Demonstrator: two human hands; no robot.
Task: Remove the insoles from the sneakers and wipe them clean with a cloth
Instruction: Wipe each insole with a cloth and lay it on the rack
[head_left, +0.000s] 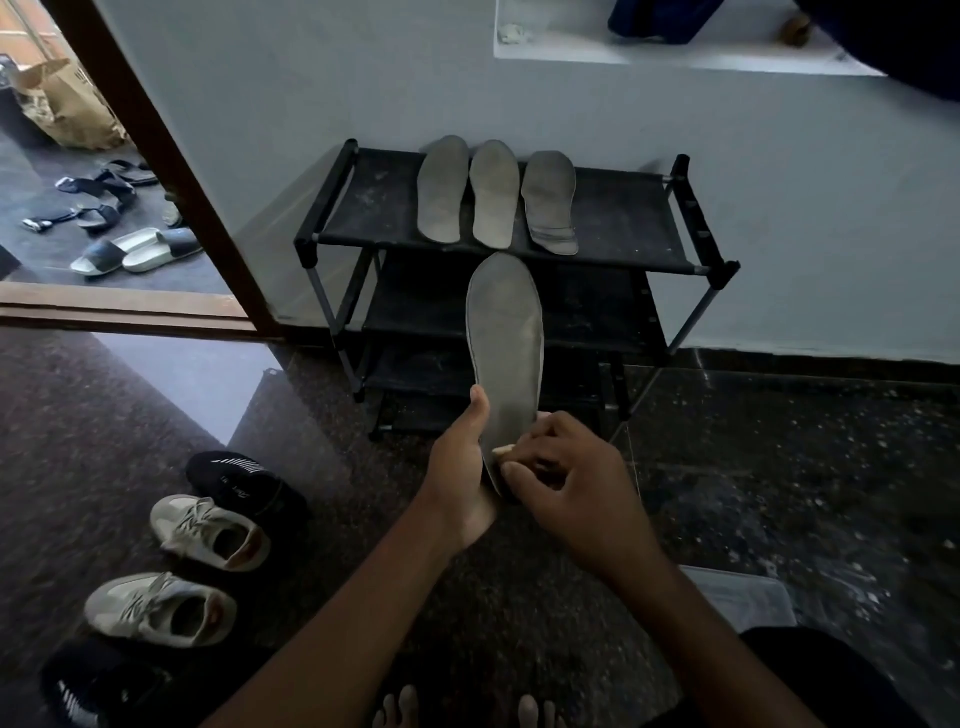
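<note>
Head view: a person sits facing a black shoe rack (623, 228) that stands against a pale wall.
Held insole (506, 338): raised in front of the rack, grey face toward the camera. Its long axis runs away from the person, with the broad rounded toe end toward the rack and the heel end down in the hands.
Left grip (460, 473): clamped on the heel end, with the thumb lying up along the insole's left edge and the palm behind it.
Right grip (571, 483): fingers curled, pinching a pale cloth (503, 451) against the heel part of the held insole. Only a small scrap of the cloth shows.
Other insoles: three lie flat side by side on the rack's top shelf, left (442, 189), middle (494, 193) and right (550, 200). Their long axes run from wall to front edge, and the right one overhangs the front edge.
Light sneakers (208, 532): a pair on the dark floor to the left, openings up.
Black sneakers (244, 480): one beyond the light pair and one nearer the person.
Writing: small pale lettering on the farther black sneaker and print on a paper bag (62, 104) beyond the doorway are both too small to read.
Sandals (135, 249): scattered beyond the doorway.
</note>
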